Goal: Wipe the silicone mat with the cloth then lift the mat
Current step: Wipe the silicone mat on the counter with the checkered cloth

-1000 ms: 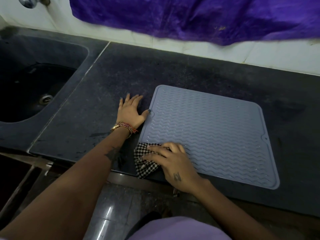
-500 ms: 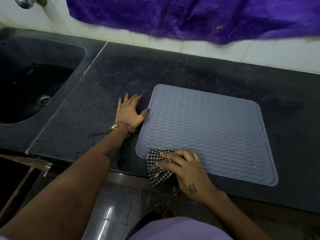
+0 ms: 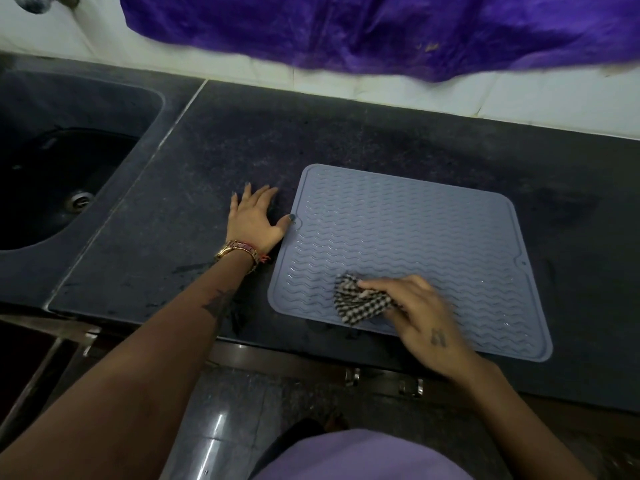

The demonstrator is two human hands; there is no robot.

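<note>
A grey-blue silicone mat [image 3: 408,237] with a wavy ribbed surface lies flat on the dark counter [image 3: 214,161], its near edge close to the counter's front. My right hand [image 3: 419,313] presses a black-and-white checked cloth [image 3: 358,299] onto the mat's near left part; the cloth is bunched under the fingers and the hand is slightly blurred. Flat on the counter beside the mat's left edge rests my left hand [image 3: 252,220], fingers spread, with the thumb tip touching the mat's rim.
A dark sink [image 3: 52,168] with a drain is set into the counter at the left. A purple sheet [image 3: 381,29] hangs over the white tiled wall behind. Below the counter's front edge are the floor and metal cabinet handles [image 3: 353,375].
My right hand has slid the cloth to the right along the mat's near part, from the near left corner inward. My left hand has stayed where it was.
</note>
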